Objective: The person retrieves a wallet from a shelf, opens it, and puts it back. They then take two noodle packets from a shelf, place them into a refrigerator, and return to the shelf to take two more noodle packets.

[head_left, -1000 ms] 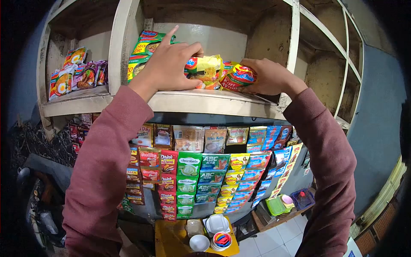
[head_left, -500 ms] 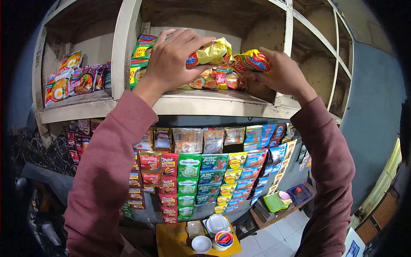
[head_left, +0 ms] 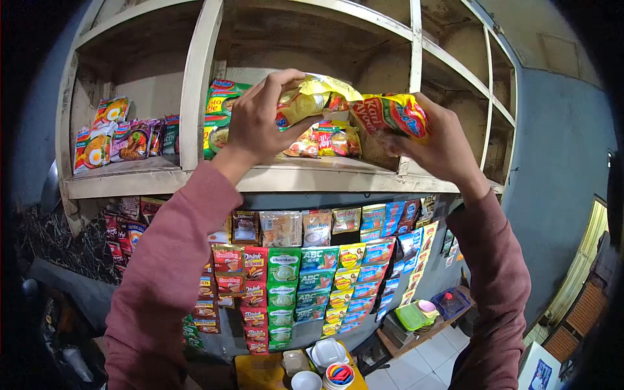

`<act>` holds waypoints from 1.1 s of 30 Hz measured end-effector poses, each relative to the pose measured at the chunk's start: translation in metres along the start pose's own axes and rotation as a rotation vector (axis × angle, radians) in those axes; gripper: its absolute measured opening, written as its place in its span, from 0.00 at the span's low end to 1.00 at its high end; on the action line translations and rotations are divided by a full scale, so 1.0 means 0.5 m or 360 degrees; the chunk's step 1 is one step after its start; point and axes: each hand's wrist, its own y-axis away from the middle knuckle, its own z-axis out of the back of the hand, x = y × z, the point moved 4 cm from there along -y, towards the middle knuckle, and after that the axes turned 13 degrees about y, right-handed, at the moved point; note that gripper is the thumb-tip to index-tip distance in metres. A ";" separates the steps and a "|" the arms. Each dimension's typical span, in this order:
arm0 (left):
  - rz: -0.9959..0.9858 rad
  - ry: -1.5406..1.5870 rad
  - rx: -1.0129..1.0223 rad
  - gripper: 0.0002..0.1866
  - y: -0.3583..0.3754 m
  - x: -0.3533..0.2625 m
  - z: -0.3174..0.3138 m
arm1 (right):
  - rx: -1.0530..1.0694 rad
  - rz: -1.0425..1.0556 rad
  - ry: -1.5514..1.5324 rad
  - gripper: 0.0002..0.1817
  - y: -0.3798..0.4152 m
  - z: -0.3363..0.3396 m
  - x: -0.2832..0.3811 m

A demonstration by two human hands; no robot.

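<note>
My left hand (head_left: 257,123) is closed around a yellow instant noodle packet (head_left: 325,88), fingers over its top and thumb underneath. A red and yellow noodle packet (head_left: 393,116), lettered "Kari Ayam", is gripped at its right end by my right hand (head_left: 445,140). The two packets meet, or nearly so, in front of the middle shelf compartment. Behind and below them, more red and yellow noodle packets (head_left: 328,141) rest on the shelf board. Green noodle packets (head_left: 224,97) are stacked at that compartment's left side, partly hidden by my left hand.
The cream wooden shelf (head_left: 312,174) has upright dividers. Its left compartment holds several noodle packets (head_left: 130,140). Strips of drink sachets (head_left: 283,286) hang beneath. Lower down are a yellow table (head_left: 253,372) with bowls and a bench with a green container (head_left: 411,316).
Both hands and their packets appear lower against the shelf, and the right packet's printed front shows more. The camera view has shifted, so the shelf sits lower in the picture.
</note>
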 end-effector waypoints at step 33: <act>0.3821 0.1133 -0.1038 0.23 0.777 -0.818 -0.211 | 0.1439 -0.2440 -0.2531 0.17 1.153 -0.384 0.092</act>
